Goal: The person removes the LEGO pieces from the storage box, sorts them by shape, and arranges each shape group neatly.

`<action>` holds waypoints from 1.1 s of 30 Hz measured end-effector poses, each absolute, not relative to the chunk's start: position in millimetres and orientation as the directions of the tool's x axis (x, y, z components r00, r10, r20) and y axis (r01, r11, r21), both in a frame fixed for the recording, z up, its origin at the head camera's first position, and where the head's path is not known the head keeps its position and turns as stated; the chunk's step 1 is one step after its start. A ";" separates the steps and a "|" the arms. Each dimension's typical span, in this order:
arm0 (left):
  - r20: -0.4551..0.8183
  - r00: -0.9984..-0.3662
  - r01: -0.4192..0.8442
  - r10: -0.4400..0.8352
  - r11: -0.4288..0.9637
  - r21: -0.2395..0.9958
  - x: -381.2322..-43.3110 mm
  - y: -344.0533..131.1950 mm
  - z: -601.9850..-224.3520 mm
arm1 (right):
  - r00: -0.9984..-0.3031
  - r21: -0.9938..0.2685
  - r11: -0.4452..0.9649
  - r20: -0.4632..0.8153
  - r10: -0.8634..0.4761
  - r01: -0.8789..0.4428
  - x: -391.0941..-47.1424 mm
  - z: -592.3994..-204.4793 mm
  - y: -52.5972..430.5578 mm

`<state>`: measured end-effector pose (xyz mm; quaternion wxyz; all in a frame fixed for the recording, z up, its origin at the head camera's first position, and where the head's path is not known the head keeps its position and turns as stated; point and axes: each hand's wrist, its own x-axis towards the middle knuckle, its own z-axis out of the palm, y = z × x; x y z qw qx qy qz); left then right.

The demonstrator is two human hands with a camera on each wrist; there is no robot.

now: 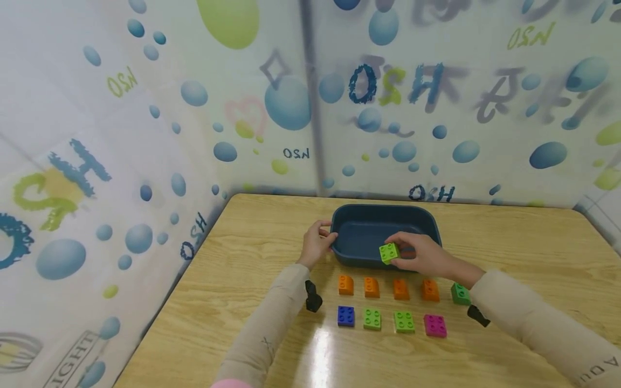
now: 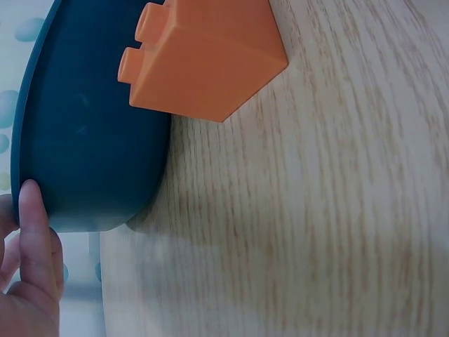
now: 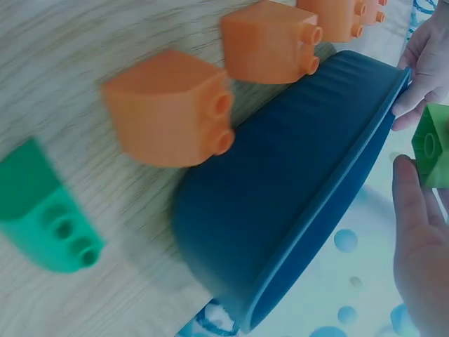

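My left hand (image 1: 316,245) pinches the left rim of a dark blue plastic basin (image 1: 356,261), thumb and fingers on either side of the edge. Over the basin's front right part, my right hand (image 1: 427,256) holds a lime-green toy building brick (image 1: 389,253) between thumb and fingers. That brick (image 3: 431,144) also shows at the right edge of the right wrist view, tilted and off the table. The part of the basin floor behind the right hand is hidden; the visible floor bears nothing.
A row of several orange bricks (image 1: 371,287) lies before the basin, ending with a green brick (image 1: 461,293) at right. Nearer stand a blue brick (image 1: 346,316), two lime-green bricks (image 1: 372,318) and a magenta brick (image 1: 435,326). A patterned curtain backs the wooden table (image 1: 218,318).
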<state>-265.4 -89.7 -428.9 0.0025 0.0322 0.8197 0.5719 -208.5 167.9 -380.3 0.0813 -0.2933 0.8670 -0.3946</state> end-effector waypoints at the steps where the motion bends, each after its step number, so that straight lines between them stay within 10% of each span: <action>1: 0.033 -0.998 0.051 0.058 0.342 0.938 -265.4 -89.7 -429.1 | -0.817 -0.723 0.526 0.094 -0.569 -0.449 -206.2 -380.7 171.3; 33: 0.035 -0.997 0.055 0.064 0.345 0.937 -267.4 -90.4 -432.3 | -0.882 -0.717 0.550 0.197 -0.428 -0.428 -121.3 -412.7 256.5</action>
